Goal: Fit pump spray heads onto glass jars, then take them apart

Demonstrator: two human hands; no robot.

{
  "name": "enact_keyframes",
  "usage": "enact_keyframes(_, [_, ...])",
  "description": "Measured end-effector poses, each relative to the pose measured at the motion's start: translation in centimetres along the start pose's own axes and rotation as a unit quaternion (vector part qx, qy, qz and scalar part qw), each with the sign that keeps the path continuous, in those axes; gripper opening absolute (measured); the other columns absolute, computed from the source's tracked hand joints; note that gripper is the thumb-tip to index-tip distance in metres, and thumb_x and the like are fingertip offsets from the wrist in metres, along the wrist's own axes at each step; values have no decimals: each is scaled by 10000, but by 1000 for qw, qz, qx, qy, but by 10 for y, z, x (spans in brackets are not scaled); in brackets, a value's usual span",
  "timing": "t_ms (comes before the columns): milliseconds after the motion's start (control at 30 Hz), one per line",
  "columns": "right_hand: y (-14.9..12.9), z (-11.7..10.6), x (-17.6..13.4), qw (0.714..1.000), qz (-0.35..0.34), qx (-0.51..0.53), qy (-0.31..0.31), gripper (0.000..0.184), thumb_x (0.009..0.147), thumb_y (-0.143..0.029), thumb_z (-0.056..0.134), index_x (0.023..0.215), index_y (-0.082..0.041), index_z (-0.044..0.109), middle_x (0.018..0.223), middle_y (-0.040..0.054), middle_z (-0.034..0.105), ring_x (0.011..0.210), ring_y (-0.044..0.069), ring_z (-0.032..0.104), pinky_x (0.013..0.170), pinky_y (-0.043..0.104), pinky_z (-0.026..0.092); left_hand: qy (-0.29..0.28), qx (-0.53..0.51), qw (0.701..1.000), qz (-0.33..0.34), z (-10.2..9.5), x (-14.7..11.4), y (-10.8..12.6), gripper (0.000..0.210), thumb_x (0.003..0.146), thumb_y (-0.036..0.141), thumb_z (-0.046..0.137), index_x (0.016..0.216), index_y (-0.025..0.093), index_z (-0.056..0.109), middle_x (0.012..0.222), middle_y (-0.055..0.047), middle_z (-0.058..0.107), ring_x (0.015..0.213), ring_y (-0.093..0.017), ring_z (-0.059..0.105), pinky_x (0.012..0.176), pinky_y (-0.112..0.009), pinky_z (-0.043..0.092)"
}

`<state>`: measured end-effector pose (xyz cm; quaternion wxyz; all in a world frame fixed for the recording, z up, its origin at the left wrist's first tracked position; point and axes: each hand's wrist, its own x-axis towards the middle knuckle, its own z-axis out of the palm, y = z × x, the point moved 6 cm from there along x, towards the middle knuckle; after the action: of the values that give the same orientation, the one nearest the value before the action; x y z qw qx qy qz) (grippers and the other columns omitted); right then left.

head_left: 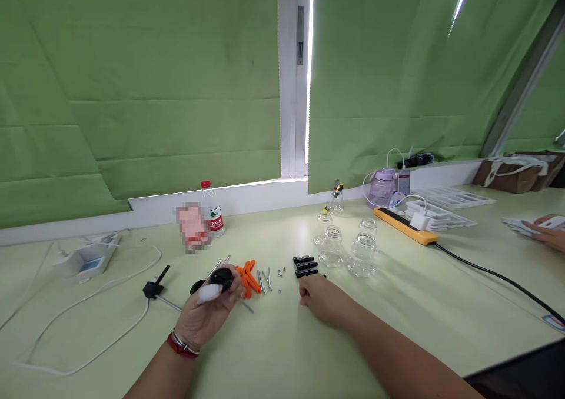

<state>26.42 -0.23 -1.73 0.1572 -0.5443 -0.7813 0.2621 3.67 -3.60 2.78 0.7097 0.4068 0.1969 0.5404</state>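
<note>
My left hand [210, 309], palm partly up, is closed around a black rounded piece [220, 278] with a whitish part [209, 293]. A thin metallic rod [248, 306] shows just right of those fingers; whether it is held I cannot tell. Fingers curled, my right hand [324, 298] rests at the near end of a row of black toothed pieces [305, 265]. What is in its fingers is hidden. Between the hands lie orange plastic pieces [249, 278], slim metal rods [265, 281] and tiny metal parts [279, 273].
Several clear jars [331, 249] stand beyond my right hand. A water bottle [214, 210] is by the wall. Farther right are an orange power strip [404, 225] and a purple jug [382, 187]. A white cable [106, 339] loops at left. Another person's hand [547, 231] is at far right.
</note>
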Motion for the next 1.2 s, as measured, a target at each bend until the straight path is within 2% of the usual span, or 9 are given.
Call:
enact_keyframes(200, [3,-2,-3,1000,9,-6,-16,86,729,-129,567,661,-161,524,717,27,595,611,119,493,514,222,267,-52,61,991,-112,10,-4,-16,234,662,105,607,892,145,627,924,-88,590,959,-245,559,975,-448,359])
enact_keyframes(367, [3,-5,-2,1000,14,11,-19,85,737,-196,582,669,-167,540,715,26,606,582,115,493,509,222,288,-66,143,974,-164,7,-6,-19,289,631,85,640,904,181,629,984,-72,620,1057,-261,532,1010,-471,328])
enact_keyframes(467, [4,0,-1,994,24,84,-60,36,748,-210,552,730,-179,553,607,0,588,523,111,515,507,220,341,-68,225,959,-157,3,-6,-15,262,647,121,670,897,192,640,979,-67,611,1007,-247,538,911,-422,420])
enact_keyframes(533, [5,6,0,985,28,143,-93,26,734,-195,539,754,-183,550,536,-22,558,482,112,527,491,221,378,-64,275,946,-161,-4,-7,-15,265,650,139,678,906,197,644,946,-69,601,889,-231,566,733,-355,485])
enact_keyframes(600, [6,10,1,975,27,191,-106,50,695,-170,548,742,-183,552,520,-32,543,466,113,532,466,220,404,-52,312,930,-186,-12,-8,-19,296,652,143,670,939,209,638,898,-66,597,733,-201,574,545,-283,454])
enact_keyframes(667, [7,12,3,968,34,226,-107,76,661,-152,559,732,-178,566,518,-37,535,454,107,526,443,215,419,-41,337,918,-206,-19,-9,-23,329,647,137,657,965,222,632,863,-62,596,634,-180,560,462,-249,398])
enact_keyframes(733, [9,12,4,960,46,256,-106,105,640,-149,576,742,-171,587,527,-38,539,445,94,518,429,207,426,-39,346,917,-194,-21,-8,-24,335,639,120,640,958,222,631,813,-55,594,612,-174,548,474,-258,405])
enact_keyframes(867, [8,13,5,938,68,324,-103,149,620,-169,623,767,-158,605,594,-24,586,425,65,496,398,184,402,-43,308,940,-142,-14,-3,-22,262,677,125,603,924,213,605,707,-32,577,628,-169,531,584,-312,455])
enact_keyframes(1200, [4,21,13,871,62,486,-48,218,648,-288,671,774,-135,581,653,-10,609,405,29,409,358,169,313,-42,267,958,-91,1,2,-29,225,709,126,594,911,206,534,832,-31,547,699,-155,533,621,-290,448])
